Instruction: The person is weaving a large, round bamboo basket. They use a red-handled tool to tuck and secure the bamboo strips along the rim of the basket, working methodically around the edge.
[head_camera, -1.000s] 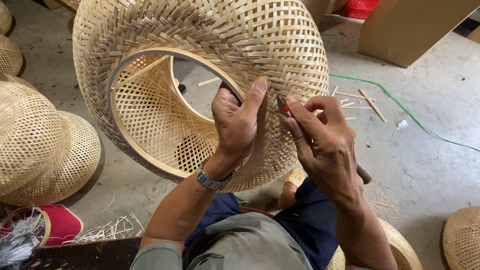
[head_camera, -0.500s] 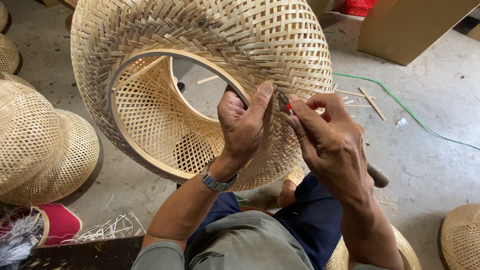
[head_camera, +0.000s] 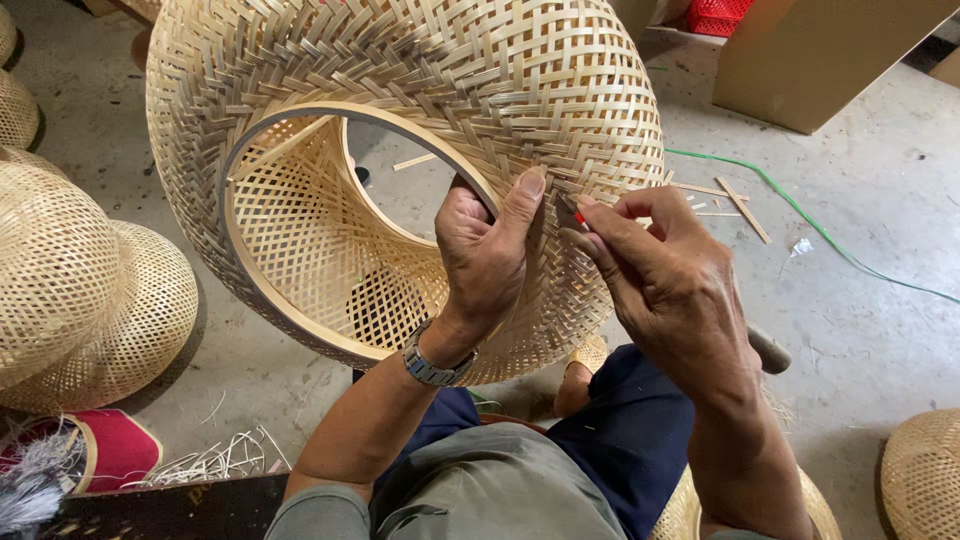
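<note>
Since 1 s ago, woven bamboo shade (head_camera: 420, 120) sits a bit higher w/ left hand (head_camera: 485, 255) gripping its ring rim, thumb up. Right hand (head_camera: 665, 275) pinches a small red-tipped tool (head_camera: 572, 212) at the weave by the rim: trimming/tucking step; next needs fine tip control.
</note>
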